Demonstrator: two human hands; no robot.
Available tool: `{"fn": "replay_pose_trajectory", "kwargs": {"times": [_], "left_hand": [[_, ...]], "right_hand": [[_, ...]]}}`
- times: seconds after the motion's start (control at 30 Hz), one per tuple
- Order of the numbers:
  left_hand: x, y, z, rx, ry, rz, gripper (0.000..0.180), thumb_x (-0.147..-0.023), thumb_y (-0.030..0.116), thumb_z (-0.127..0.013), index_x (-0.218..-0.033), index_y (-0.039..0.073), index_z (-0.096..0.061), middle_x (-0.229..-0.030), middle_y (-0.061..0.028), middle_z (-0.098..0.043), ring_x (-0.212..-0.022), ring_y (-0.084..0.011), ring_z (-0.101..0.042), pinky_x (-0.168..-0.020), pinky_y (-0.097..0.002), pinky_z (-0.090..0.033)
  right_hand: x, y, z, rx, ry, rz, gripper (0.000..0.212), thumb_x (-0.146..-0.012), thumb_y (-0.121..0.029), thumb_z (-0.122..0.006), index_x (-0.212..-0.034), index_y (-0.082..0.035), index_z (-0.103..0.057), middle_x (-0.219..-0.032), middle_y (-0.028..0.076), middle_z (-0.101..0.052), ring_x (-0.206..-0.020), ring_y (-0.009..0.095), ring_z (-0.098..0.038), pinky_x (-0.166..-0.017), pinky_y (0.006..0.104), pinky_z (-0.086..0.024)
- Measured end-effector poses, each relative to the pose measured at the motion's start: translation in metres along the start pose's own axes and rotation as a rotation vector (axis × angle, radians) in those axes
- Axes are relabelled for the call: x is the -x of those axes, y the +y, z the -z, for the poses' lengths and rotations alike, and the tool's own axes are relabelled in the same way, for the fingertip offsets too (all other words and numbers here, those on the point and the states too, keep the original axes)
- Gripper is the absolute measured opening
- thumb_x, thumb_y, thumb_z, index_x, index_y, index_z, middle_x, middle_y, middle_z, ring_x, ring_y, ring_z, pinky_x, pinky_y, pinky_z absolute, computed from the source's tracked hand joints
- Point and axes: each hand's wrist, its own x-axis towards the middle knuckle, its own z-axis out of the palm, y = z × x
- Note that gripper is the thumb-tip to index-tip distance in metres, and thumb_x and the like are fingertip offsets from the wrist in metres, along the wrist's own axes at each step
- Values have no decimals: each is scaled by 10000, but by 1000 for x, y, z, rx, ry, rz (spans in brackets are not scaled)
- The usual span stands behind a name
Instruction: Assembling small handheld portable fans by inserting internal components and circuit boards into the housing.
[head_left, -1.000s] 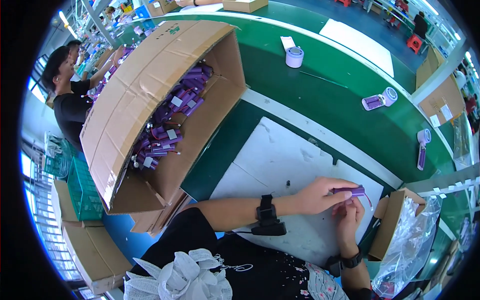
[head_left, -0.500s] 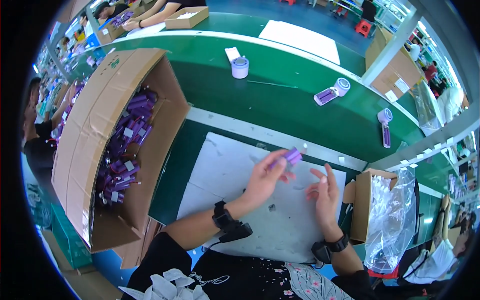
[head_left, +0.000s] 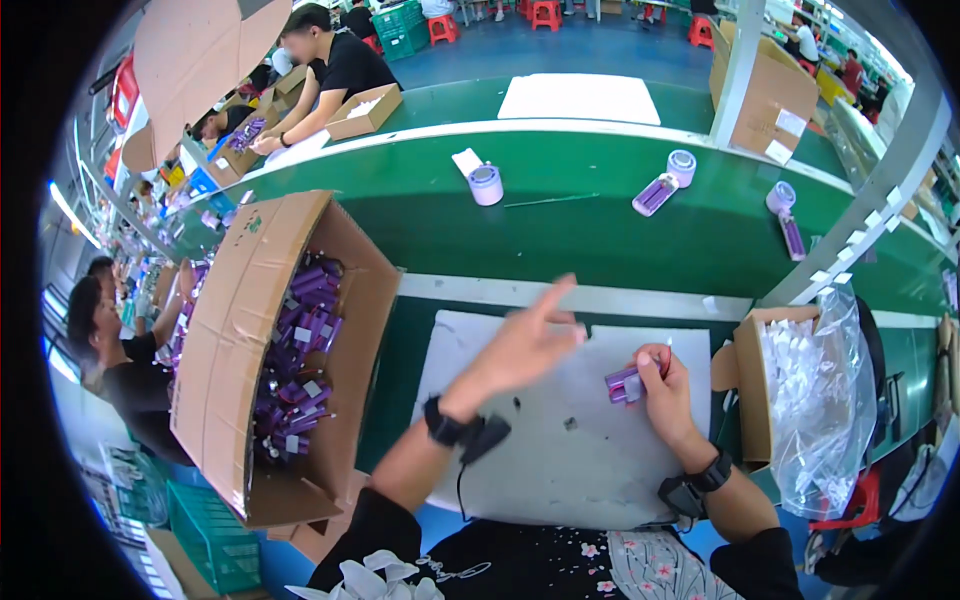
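from where i stand, at the left edge of the counter (head_left: 393, 405) there is a big cardboard box (head_left: 215, 335), lying on its side, with many purple battery packs (head_left: 305, 330) heaped inside it. next to it, a white pad (head_left: 470, 490) covers the middle of the counter.

the left hand (head_left: 525, 350) is over the far part of the pad and is blurred. its grip is loose and wide, one finger is pointing to the far edge, and i see nothing in it. on the green surface behind that edge, three lilac devices (head_left: 485, 187) are lying well apart from each other.

the right hand (head_left: 667, 395) is above the right half of the pad. its grip is closed, thumb against fingers, upon one purple pack (head_left: 622, 386), which sticks out to the left; a red wire shows near the thumb. at the right edge of the counter stands a small open carton (head_left: 757, 395) with white pieces (head_left: 790, 365) and a clear plastic bag (head_left: 825, 480).

i judge that the step in hand is the handling of this single pack. the next move calls, i think, for a steady hold and some care of the wire.

half a second ago the left hand was holding the pack and the right hand was spread without anything; now it is the opposite.
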Motion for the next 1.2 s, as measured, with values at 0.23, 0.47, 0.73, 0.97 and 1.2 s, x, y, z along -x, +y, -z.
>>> {"fn": "replay_pose_trajectory", "kwargs": {"times": [0.23,0.47,0.73,0.97,1.2], "left_hand": [[-130,-72,109,-915,479,-85,747,-756,68,-692,-1438,183,-409,-1448,-259,-372,-1213,-435,-505,-1018,-479,-436],[-194,-119,168,-1210,259,-78,707,-732,7,-662,-1376,228,-470,-1454,-146,-408,-1178,-466,-515,-1001,-488,-470],[-194,-73,157,-1180,157,14,589,-722,80,-724,-1277,133,-536,-1349,-150,-499,-1135,-420,-562,-943,-471,-508],[-126,79,95,-1317,250,253,555,-784,470,-661,-1138,42,-656,-1058,-213,-676,-952,-405,-666,-824,-456,-548],[-48,96,0,-1125,-20,416,609,-841,584,-551,-943,12,-735,-968,-229,-709,-933,-390,-685,-824,-441,-548]], "right_hand": [[0,4,-3,121,-55,81,152,-954,-157,-618,-1044,-40,-583,-807,-6,-603,-748,57,-539,-697,221,-436],[5,10,-18,245,-215,41,202,-914,-119,-668,-1084,-27,-609,-798,-9,-606,-713,53,-520,-656,233,-449],[4,0,-18,381,-222,100,244,-903,-151,-692,-1076,7,-624,-826,9,-637,-704,48,-524,-637,243,-460],[-1,4,-15,172,-239,54,172,-945,-162,-619,-1017,-6,-623,-733,9,-601,-651,74,-521,-616,247,-451],[2,-11,-13,68,-397,-99,141,-963,-153,-575,-970,-17,-612,-706,7,-587,-645,90,-542,-624,254,-461]]}}
